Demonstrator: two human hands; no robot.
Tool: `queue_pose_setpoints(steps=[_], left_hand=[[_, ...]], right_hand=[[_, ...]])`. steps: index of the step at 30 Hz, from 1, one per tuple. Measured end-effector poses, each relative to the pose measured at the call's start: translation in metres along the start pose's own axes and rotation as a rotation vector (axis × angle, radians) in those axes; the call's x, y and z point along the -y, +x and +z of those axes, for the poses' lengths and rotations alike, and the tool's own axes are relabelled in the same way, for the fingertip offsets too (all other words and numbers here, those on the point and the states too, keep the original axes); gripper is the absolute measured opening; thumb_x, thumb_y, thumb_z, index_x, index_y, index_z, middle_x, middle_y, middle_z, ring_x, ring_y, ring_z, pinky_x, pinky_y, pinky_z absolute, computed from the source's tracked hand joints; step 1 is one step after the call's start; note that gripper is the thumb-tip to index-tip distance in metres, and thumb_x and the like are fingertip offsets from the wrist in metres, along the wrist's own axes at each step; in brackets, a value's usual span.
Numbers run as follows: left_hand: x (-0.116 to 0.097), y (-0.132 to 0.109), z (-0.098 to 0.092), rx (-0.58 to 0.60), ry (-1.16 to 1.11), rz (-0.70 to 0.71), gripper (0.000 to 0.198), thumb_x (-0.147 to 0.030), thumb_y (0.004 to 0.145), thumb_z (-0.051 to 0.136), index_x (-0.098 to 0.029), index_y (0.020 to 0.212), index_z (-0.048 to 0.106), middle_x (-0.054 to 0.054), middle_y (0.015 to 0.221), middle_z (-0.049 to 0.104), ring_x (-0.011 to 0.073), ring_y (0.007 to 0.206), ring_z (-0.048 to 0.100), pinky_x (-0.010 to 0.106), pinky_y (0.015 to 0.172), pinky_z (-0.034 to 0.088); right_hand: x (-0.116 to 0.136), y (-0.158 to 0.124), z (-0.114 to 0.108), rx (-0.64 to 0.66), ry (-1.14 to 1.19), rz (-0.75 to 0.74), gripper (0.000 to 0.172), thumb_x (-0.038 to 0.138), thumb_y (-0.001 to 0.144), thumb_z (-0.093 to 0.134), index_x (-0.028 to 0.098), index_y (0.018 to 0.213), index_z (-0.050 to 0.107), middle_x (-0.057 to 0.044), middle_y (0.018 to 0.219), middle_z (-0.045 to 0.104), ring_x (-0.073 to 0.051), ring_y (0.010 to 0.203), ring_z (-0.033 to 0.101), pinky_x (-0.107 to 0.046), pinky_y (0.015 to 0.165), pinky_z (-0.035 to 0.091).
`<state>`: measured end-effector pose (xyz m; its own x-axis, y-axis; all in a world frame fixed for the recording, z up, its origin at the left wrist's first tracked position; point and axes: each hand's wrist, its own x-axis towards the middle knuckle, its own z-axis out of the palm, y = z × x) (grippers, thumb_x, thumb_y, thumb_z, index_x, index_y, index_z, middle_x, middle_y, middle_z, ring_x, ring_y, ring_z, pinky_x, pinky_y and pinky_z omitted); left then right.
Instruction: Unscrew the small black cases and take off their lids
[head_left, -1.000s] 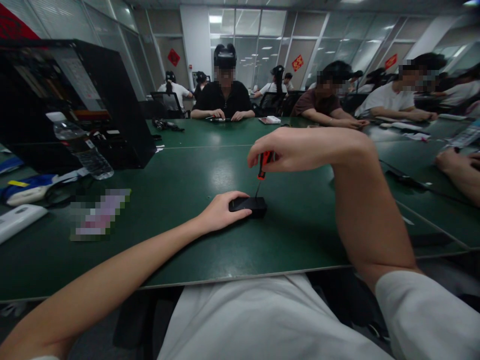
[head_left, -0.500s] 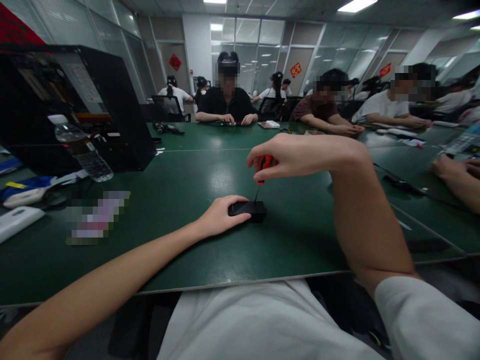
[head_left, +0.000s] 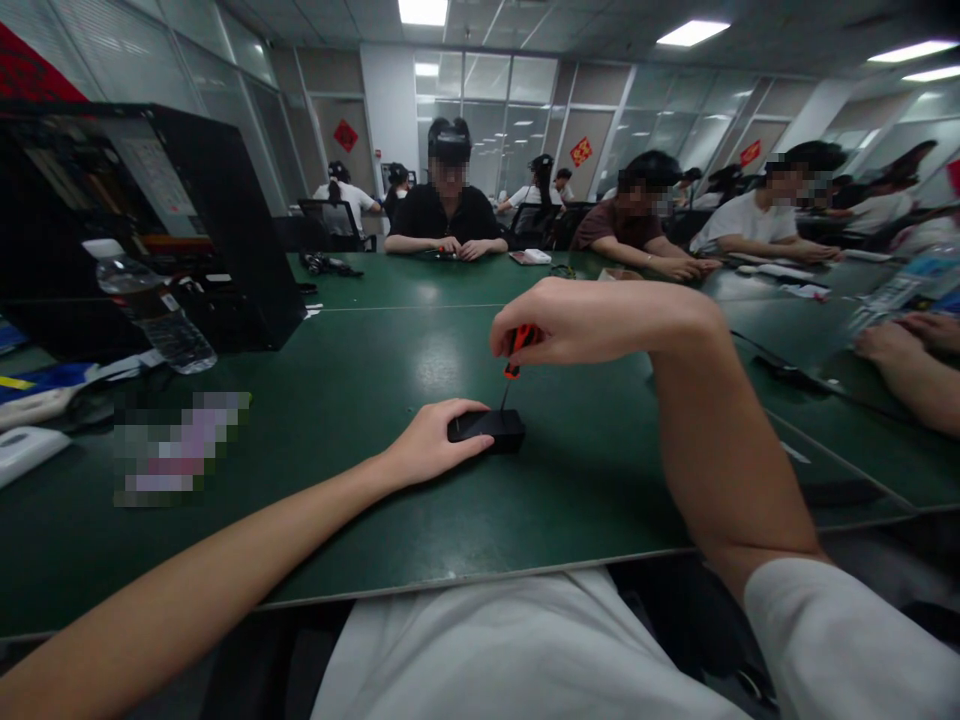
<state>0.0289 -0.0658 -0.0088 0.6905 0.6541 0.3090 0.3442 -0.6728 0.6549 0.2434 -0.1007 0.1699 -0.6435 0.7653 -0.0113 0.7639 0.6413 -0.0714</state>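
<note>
Black, perhaps plastic box [head_left: 496, 428] held by left hand [head_left: 431, 445]; right hand [head_left: 581, 322] grips screwdriver [head_left: 514, 348]; bottle [head_left: 154, 312] well apart

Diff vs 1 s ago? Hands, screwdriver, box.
Almost nothing. The right hand has rolled the screwdriver slightly in its fingers; less red handle shows. Its tip stays on the black box, the left hand stays pressed on the box, unmoved on the green table. The scene sits lower in frame: the camera tilted.
</note>
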Motion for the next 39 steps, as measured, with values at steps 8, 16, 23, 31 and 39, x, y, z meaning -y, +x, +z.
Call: queue_pose_setpoints(steps=[8, 16, 23, 31, 39], left_hand=[[0.002, 0.000, 0.002, -0.013, 0.019, 0.048, 0.038, -0.038, 0.088, 0.072, -0.018, 0.120, 0.069, 0.007, 0.117, 0.075, 0.0249, 0.107, 0.069, 0.035, 0.094, 0.052], [0.000, -0.001, 0.001, -0.019, 0.038, 0.036, 0.040, -0.037, 0.087, 0.072, -0.018, 0.121, 0.069, 0.008, 0.117, 0.074, 0.0250, 0.106, 0.069, 0.036, 0.095, 0.052], [-0.002, -0.002, 0.000, -0.003, 0.038, 0.025, 0.039, -0.038, 0.087, 0.072, -0.017, 0.121, 0.069, 0.008, 0.117, 0.074, 0.0253, 0.106, 0.069, 0.036, 0.095, 0.052], [-0.001, -0.001, 0.001, -0.010, 0.032, 0.035, 0.038, -0.038, 0.088, 0.071, -0.018, 0.121, 0.069, 0.008, 0.120, 0.074, 0.0259, 0.110, 0.069, 0.036, 0.099, 0.051], [0.004, 0.002, 0.000, -0.023, 0.026, -0.007, 0.043, -0.039, 0.088, 0.071, -0.016, 0.123, 0.068, 0.009, 0.122, 0.073, 0.0261, 0.110, 0.068, 0.037, 0.099, 0.051]], right_hand=[[0.016, -0.006, -0.005, -0.036, 0.100, -0.205, 0.022, 0.024, 0.090, 0.057, 0.022, 0.106, 0.073, -0.001, 0.101, 0.076, -0.017, 0.089, 0.069, -0.027, 0.077, 0.050], [0.013, 0.000, -0.002, -0.009, 0.092, -0.176, 0.022, 0.021, 0.088, 0.060, 0.020, 0.105, 0.074, -0.002, 0.100, 0.077, -0.016, 0.086, 0.070, -0.025, 0.075, 0.048], [0.010, 0.004, -0.001, 0.016, 0.128, -0.179, 0.022, 0.021, 0.088, 0.060, 0.020, 0.104, 0.074, -0.002, 0.100, 0.077, -0.017, 0.086, 0.070, -0.026, 0.075, 0.049], [0.012, 0.004, -0.001, 0.011, 0.105, -0.196, 0.022, 0.020, 0.088, 0.060, 0.020, 0.105, 0.074, -0.003, 0.100, 0.077, -0.016, 0.086, 0.069, -0.026, 0.075, 0.048], [0.010, 0.016, 0.005, -0.046, 0.063, -0.171, 0.021, 0.027, 0.092, 0.059, 0.018, 0.103, 0.074, -0.005, 0.095, 0.076, -0.016, 0.079, 0.066, -0.026, 0.070, 0.046]])
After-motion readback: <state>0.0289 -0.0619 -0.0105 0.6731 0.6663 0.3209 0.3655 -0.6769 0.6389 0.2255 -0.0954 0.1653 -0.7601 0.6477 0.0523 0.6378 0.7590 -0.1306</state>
